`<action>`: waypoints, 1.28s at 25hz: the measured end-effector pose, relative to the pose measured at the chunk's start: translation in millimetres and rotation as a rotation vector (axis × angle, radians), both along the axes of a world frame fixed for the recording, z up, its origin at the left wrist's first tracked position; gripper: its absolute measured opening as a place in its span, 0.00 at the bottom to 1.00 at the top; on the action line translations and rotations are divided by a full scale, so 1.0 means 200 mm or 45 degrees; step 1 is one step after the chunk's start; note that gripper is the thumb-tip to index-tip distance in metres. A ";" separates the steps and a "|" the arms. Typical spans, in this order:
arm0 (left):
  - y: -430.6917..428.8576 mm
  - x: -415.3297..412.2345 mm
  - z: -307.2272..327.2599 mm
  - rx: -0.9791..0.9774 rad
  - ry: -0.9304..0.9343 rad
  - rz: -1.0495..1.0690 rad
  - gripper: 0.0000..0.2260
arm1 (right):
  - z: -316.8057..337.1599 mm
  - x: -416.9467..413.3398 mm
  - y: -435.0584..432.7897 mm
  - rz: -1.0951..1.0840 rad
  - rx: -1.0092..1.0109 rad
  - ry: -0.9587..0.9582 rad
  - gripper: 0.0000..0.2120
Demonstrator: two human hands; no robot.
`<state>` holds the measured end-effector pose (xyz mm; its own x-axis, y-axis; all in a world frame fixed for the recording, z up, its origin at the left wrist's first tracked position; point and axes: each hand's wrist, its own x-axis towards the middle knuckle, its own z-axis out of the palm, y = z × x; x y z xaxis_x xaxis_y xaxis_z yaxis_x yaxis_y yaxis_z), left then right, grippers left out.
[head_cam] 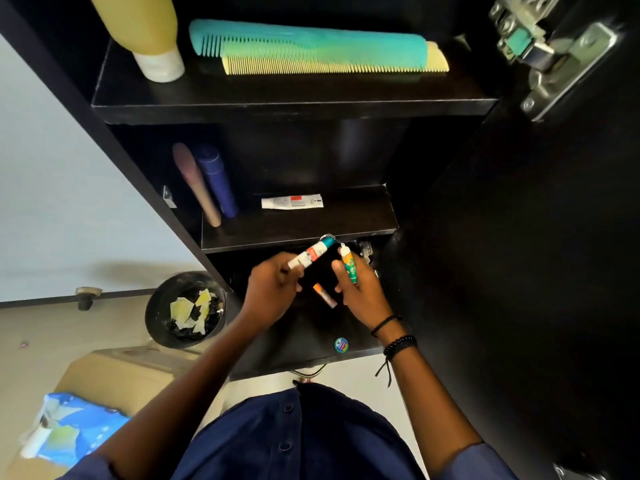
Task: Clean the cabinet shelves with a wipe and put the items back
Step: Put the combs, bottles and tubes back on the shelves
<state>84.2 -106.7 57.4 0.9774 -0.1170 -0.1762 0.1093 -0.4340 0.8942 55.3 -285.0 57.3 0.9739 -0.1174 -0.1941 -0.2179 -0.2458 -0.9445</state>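
Note:
My left hand [273,292] grips a white, red and teal tube [313,252] just below the edge of the middle shelf [298,233]. My right hand [360,292] holds a small orange and green tube [348,263] beside it. A small orange and white tube [325,295] lies on the bottom shelf [304,344] between my hands, and a round sticker-topped tin [341,344] sits near its front edge. On the middle shelf lie a white tube [292,201], a blue bottle [216,180] and a pink-beige bottle [197,183].
The top shelf [291,95] carries a yellow bottle [145,32] and teal [308,39] and yellow [332,64] combs. The open cabinet door [536,237] stands at right. A black bin [185,310] with used wipes is on the floor; a blue wipe pack [72,431] lies on a box.

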 end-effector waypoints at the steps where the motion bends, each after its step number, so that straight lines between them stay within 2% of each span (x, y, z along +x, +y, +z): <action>1: 0.02 0.06 0.04 -0.004 -0.041 0.044 0.07 | 0.02 0.01 -0.01 -0.014 -0.085 -0.033 0.16; 4: 0.08 0.21 0.14 -0.016 -0.103 0.121 0.06 | 0.07 0.03 0.00 -0.038 -0.139 -0.100 0.19; 8: 0.09 0.34 0.21 -0.018 -0.044 0.168 0.03 | 0.12 0.05 0.00 -0.098 -0.198 -0.159 0.12; 13: 0.07 0.37 0.25 0.058 -0.039 0.271 0.26 | 0.23 0.18 -0.01 -0.177 -0.456 -0.270 0.12; 21: 0.03 0.23 0.25 0.147 -0.223 0.108 0.28 | 0.30 0.52 -0.06 0.065 -0.940 -0.137 0.19; 24: 0.03 0.21 0.25 0.174 -0.229 0.069 0.28 | 0.29 0.56 -0.08 0.140 -0.966 -0.114 0.22; 32: 0.03 0.17 0.24 0.148 -0.331 0.038 0.27 | 0.24 0.51 -0.11 0.026 -0.847 -0.175 0.26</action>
<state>117.8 -100.0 104.9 0.9942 -0.0814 0.0702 -0.1030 -0.5357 0.8381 156.3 -307.6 104.8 0.9879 -0.1504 0.0388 -0.0959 -0.7868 -0.6097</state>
